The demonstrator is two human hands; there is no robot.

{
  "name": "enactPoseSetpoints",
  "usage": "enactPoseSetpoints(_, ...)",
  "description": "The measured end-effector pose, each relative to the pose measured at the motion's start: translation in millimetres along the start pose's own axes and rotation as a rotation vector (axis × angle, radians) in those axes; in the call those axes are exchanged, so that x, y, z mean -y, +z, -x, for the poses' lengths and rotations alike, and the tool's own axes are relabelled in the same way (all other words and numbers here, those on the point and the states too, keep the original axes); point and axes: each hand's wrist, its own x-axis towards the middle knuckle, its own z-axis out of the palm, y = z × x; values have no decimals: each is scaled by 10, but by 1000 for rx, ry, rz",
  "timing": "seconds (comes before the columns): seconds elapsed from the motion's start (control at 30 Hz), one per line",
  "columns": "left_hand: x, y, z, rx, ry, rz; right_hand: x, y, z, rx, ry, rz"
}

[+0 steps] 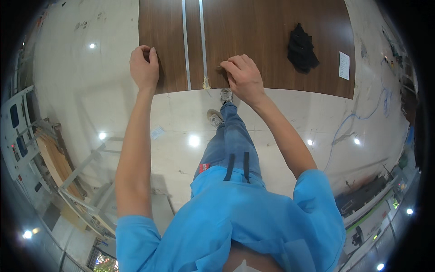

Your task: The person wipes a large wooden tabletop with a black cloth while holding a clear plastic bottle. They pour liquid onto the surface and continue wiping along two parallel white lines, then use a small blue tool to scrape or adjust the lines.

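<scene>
A brown wood-grain panel (253, 41) lies in front of me, with two pale strips (186, 45) running lengthwise across it. My left hand (145, 70) is at the panel's left edge, fingers curled in toward the thumb; whatever is in them is hidden. Over the near part of the panel, right of the strips, my right hand (245, 79) is closed in a pinch. Something small and dark shows at its fingertips, too small to name. Close to that hand, a ragged yellowish patch (206, 83) marks the near end of the right strip.
Black crumpled cloth (302, 49) and a white paper label (344, 65) lie on the panel's right side. A blue cable (358, 117) trails over the pale floor at right. Metal framing (81, 174) and wooden boards (56, 156) stand at left. My shoes (215, 118) are near the panel's edge.
</scene>
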Motion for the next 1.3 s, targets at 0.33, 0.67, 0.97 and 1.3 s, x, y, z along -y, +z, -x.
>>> enactPoseSetpoints(0.33, 182, 204, 2, -140, 186, -127, 63, 299, 59, 21, -128, 97)
enactPoseSetpoints(0.67, 188, 222, 1, -147, 173, -167, 118, 281, 143, 58, -160, 112)
enactPoseSetpoints(0.97, 184, 226, -8, -120, 165, -212, 91, 327, 196, 19, -230, 106)
enactPoseSetpoints(1.3, 169, 213, -17, -105, 164, -218, 131, 298, 287, 51, -260, 78)
